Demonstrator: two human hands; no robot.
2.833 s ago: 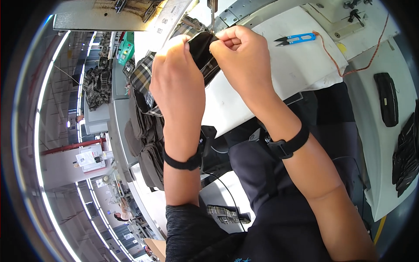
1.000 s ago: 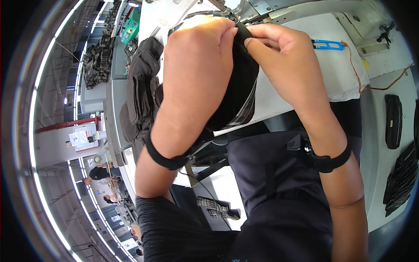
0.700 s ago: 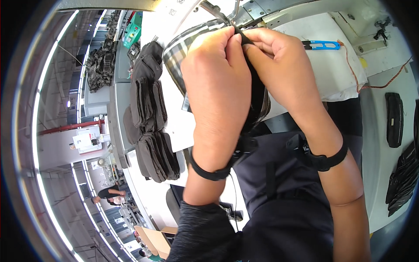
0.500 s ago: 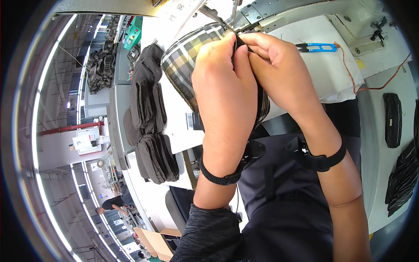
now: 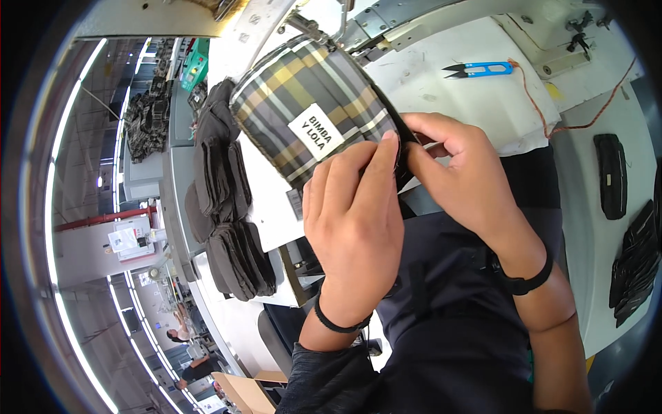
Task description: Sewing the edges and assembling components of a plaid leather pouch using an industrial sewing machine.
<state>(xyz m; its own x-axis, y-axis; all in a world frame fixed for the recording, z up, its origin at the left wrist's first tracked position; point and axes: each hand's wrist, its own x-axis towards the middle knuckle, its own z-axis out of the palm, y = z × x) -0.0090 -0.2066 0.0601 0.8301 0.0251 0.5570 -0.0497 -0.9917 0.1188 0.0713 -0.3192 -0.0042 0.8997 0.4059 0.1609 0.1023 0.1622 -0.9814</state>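
A plaid fabric piece [image 5: 289, 90] in grey, yellow and white, shaped like a pouch panel with a white label [image 5: 316, 132], lies under the sewing machine's needle area [image 5: 310, 29]. Black material runs along its right edge. My left hand [image 5: 355, 214] is at the near right corner, fingertips closed on the plaid edge. Beside it, my right hand [image 5: 465, 176] pinches the black edge between thumb and bent fingers. The exact grip of both hands is partly hidden by the fingers and the fabric.
Blue thread snips [image 5: 489, 69] on an orange cord lie at the right on white cloth [image 5: 427, 86]. Stacked dark fabric pieces [image 5: 238, 255] stand at the left. Black pouches [image 5: 610, 176] rest at the far right. An open cardboard box [image 5: 241, 393] sits lower left; people work beyond.
Both hands have come down from the needle area toward me along the fabric's right edge. The white label, covered before, now shows.
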